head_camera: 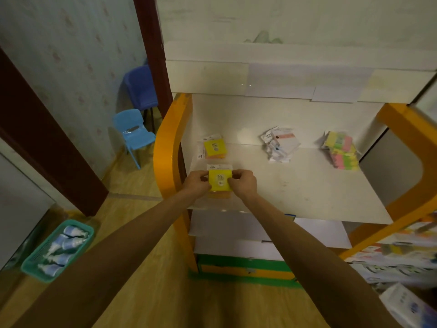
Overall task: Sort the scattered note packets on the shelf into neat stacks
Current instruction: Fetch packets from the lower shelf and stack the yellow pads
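Note:
A yellow note packet (220, 179) marked 2207 sits at the front left of the white shelf (307, 190), on top of more yellow packets. My left hand (197, 184) grips its left edge and my right hand (243, 184) grips its right edge. Behind it lies another stack of yellow packets (214, 148). In the middle at the back stands a pile of white packets (281, 145). At the back right is a pile of pink, green and yellow packets (341, 150).
Orange side frames (169, 147) flank the shelf, with a white board on top and lower shelves below. On the floor at left are a green basket of bottles (58, 249) and two blue chairs (132, 136). Packaged goods lie at the right.

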